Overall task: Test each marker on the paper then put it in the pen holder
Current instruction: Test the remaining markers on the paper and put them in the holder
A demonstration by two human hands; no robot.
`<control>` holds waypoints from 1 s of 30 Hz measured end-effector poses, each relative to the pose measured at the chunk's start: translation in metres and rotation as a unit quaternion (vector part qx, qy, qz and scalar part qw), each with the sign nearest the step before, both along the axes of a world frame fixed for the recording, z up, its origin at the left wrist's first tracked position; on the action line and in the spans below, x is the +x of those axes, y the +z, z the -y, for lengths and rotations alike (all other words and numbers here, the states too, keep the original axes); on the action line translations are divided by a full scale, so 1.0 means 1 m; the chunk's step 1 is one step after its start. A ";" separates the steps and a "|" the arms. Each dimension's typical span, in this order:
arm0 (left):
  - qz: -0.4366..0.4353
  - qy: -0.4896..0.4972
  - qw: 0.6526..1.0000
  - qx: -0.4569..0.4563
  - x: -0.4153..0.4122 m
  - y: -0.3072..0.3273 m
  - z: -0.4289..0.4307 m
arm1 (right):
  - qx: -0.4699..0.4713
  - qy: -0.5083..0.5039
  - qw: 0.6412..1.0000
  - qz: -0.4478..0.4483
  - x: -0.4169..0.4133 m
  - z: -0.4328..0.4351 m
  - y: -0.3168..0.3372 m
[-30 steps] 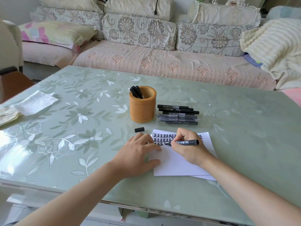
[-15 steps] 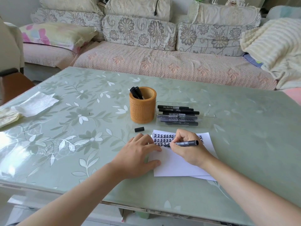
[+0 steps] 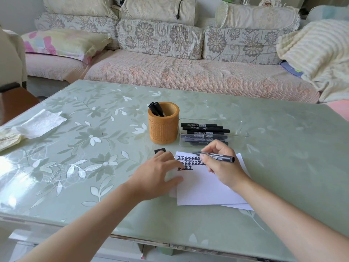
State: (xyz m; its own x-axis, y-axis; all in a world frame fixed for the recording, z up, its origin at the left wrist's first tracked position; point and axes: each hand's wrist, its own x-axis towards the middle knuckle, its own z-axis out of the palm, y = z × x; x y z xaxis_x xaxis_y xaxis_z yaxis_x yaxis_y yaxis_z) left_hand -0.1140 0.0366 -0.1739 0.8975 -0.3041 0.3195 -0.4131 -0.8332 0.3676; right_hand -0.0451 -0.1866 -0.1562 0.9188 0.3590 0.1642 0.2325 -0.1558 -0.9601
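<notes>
My right hand (image 3: 221, 165) pinches a black marker (image 3: 221, 156), uncapped, its tip lifted just above the top of the white paper (image 3: 204, 188). Rows of black test marks (image 3: 188, 161) fill the paper's upper part. My left hand (image 3: 156, 176) lies with fingers spread at the paper's left edge, fingertips close to the loose black cap (image 3: 160, 150). Behind stands the orange pen holder (image 3: 163, 127) with two black markers (image 3: 155, 109) in it. A clear tray (image 3: 239, 129) to its right holds several black markers (image 3: 204, 132).
The table (image 3: 283, 157) has a green floral glass top. White tissue (image 3: 40, 122) lies at its far left edge. A sofa (image 3: 188, 78) with cushions and a blanket runs behind the table.
My right hand has lifted the marker off the third row of marks and moved it up and right. My left hand slid forward toward the cap, uncovering those marks.
</notes>
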 end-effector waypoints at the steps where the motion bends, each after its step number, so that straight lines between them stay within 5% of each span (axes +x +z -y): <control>1: 0.016 0.021 1.000 -0.006 0.004 0.002 -0.002 | -0.003 0.005 1.000 0.014 0.001 -0.001 0.004; 6: 0.050 0.161 0.986 0.014 0.021 0.005 -0.017 | -0.072 0.050 0.994 0.070 0.007 0.006 0.017; 12: -0.017 0.225 0.973 0.049 0.028 0.000 -0.020 | -0.076 0.106 0.991 -0.027 0.009 0.007 0.022; 20: 0.051 0.185 0.980 -0.048 0.023 0.016 -0.012 | -0.224 0.069 0.967 0.094 0.014 0.011 0.023; 30: 0.070 0.124 0.988 -0.058 0.020 0.025 -0.003 | -0.267 0.016 0.951 0.154 0.012 0.009 0.024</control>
